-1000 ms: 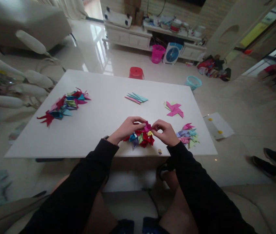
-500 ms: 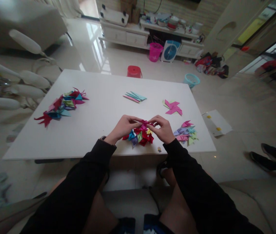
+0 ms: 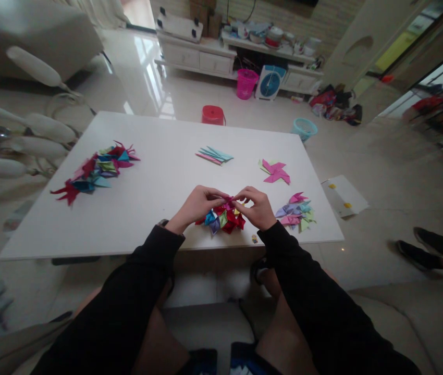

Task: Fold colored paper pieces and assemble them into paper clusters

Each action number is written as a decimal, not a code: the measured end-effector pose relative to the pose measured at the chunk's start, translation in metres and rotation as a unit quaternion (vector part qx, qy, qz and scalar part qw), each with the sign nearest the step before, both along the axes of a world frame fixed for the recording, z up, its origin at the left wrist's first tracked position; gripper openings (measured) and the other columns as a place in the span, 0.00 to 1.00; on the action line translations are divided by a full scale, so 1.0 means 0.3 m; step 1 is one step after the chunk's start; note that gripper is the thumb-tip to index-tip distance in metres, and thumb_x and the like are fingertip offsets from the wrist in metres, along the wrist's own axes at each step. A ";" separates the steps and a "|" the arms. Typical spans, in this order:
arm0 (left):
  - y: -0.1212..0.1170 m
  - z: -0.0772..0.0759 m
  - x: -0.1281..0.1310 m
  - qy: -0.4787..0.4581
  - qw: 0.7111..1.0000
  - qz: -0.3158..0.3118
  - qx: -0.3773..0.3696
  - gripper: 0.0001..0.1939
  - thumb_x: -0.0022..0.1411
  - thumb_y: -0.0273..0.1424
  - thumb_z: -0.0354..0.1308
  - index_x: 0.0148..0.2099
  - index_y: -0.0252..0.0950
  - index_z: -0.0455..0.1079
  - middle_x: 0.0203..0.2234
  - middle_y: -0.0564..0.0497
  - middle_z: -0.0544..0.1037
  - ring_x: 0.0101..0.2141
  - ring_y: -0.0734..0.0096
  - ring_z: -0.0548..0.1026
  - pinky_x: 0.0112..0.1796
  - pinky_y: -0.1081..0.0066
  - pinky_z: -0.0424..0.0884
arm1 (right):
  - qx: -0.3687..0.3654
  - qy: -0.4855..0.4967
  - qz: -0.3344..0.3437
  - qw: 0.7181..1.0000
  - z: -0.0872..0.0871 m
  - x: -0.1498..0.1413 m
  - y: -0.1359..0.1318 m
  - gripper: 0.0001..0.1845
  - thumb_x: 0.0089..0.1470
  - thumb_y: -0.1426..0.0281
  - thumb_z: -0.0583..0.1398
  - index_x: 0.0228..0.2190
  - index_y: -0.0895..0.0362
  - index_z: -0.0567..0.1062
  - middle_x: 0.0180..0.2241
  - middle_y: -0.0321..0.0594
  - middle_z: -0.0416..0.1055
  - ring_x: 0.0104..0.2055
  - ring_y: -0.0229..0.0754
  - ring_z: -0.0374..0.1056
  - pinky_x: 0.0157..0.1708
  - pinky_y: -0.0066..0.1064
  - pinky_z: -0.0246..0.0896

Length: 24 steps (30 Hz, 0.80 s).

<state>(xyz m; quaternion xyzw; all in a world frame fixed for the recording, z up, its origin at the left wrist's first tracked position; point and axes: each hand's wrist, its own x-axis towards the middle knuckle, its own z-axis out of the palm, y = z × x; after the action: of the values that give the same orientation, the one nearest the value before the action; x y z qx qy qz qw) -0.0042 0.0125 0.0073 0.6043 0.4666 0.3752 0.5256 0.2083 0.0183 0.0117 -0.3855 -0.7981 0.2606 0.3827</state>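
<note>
Between my fingertips is a small magenta folded paper piece (image 3: 228, 202), pinched from both sides over the table's near half. My left hand (image 3: 200, 204) closes thumb and fingers on its left side; my right hand (image 3: 255, 207) does the same on its right. Directly below and behind the fingers lies a pile of folded paper pieces (image 3: 225, 222) in red, blue, purple and green. To the right of my right hand rests a group of pastel folded papers (image 3: 295, 212). The exact shape of the held piece is partly hidden by my fingers.
The white table (image 3: 159, 172) also bears a colourful heap of origami (image 3: 94, 172) at left, thin folded strips (image 3: 214, 155) at centre back, and a pink pinwheel-shaped paper (image 3: 276, 171). A red stool (image 3: 212, 114) stands beyond the far edge. Another person's shoes (image 3: 420, 255) show at right.
The right fingers have shifted on the magenta paper and their knuckles are more raised. Both hands stay over the pile. The whole view has moved slightly.
</note>
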 end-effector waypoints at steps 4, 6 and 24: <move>0.001 0.000 0.004 -0.002 1.000 -0.002 -0.002 0.11 0.57 0.32 0.66 0.42 0.33 0.82 0.36 0.44 0.85 0.39 0.60 0.82 0.43 0.64 0.77 | 0.002 -0.016 -0.017 1.000 0.000 -0.001 -0.001 0.03 0.57 0.73 0.64 0.31 0.54 0.79 0.30 0.38 0.72 0.35 0.41 0.68 0.32 0.32 0.64; 0.002 -0.001 0.008 -0.023 1.000 0.011 -0.012 0.13 0.57 0.32 0.67 0.44 0.32 0.81 0.37 0.43 0.84 0.39 0.61 0.82 0.43 0.65 0.78 | -0.006 -0.008 -0.043 0.999 0.005 -0.002 -0.001 0.04 0.57 0.73 0.64 0.30 0.55 0.79 0.30 0.38 0.72 0.34 0.40 0.68 0.32 0.32 0.63; -0.010 0.005 0.028 -0.057 0.997 0.035 -0.030 0.17 0.57 0.36 0.67 0.47 0.34 0.82 0.43 0.42 0.84 0.44 0.58 0.81 0.49 0.59 0.75 | -0.034 0.061 -0.038 0.997 0.029 -0.006 -0.012 0.02 0.57 0.70 0.65 0.32 0.53 0.80 0.37 0.40 0.73 0.39 0.41 0.71 0.33 0.32 0.69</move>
<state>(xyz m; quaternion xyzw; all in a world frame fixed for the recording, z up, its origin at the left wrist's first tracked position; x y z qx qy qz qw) 0.0043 0.0096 0.0089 0.5490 0.4681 0.4130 0.5558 0.2064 0.0147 0.0205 -0.4120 -0.7484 0.2960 0.4273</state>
